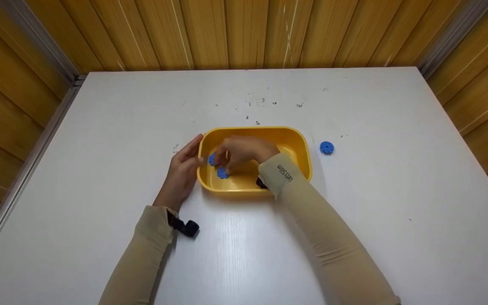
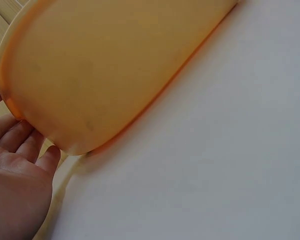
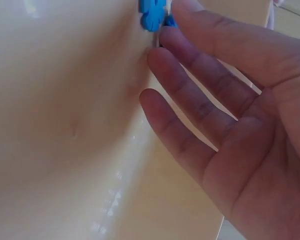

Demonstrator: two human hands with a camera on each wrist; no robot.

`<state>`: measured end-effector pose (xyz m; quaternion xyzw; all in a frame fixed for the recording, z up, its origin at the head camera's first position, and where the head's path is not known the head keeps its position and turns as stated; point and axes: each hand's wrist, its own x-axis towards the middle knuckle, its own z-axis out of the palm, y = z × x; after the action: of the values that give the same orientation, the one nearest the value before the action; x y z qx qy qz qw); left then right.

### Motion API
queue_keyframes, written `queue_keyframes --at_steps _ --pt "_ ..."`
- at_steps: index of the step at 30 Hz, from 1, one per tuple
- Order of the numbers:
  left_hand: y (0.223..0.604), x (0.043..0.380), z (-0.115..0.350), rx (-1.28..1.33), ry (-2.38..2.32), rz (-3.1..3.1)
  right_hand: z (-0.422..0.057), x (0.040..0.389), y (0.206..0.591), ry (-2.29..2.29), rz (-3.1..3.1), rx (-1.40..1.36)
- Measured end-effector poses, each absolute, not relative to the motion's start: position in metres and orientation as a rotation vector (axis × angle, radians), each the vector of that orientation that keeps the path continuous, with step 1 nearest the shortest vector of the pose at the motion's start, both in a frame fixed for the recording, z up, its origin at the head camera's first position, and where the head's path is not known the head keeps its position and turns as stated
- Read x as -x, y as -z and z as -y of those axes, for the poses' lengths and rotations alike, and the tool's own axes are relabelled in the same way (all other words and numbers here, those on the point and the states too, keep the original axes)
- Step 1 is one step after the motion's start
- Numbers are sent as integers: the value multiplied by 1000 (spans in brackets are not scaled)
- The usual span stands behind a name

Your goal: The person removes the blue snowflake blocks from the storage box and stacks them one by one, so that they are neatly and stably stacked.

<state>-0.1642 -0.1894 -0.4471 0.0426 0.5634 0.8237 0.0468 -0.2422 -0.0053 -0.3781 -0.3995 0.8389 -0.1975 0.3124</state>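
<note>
A yellow plastic bin (image 1: 254, 190) stands on the white table. My left hand (image 1: 182, 171) grips its left end, thumb at the rim and fingers along the outer wall; in the left wrist view these fingers (image 2: 32, 145) touch the bin's side. My right hand (image 1: 244, 150) reaches inside, thumb and index finger bent together at a blue notched disc (image 1: 223, 173). A second blue disc (image 1: 212, 159) lies just beyond, partly hidden by the fingers. The right wrist view shows a blue disc (image 3: 152, 15) by the thumb tip, the other fingers loosely bent.
Another blue notched disc (image 1: 327, 147) lies on the table to the right of the bin. Dark scuff marks (image 1: 263, 101) spot the white table (image 1: 375, 127) behind it. Wood-look panels (image 1: 244, 34) border the back and sides.
</note>
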Motion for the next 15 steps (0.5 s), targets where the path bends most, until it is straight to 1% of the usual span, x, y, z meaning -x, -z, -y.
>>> queue_keyframes --at_steps 7,15 --pt "446 164 188 -143 -2521 -1695 12 240 379 429 -2214 1011" --pt "447 163 190 -151 -2527 -1682 9 236 378 378 -2247 968"
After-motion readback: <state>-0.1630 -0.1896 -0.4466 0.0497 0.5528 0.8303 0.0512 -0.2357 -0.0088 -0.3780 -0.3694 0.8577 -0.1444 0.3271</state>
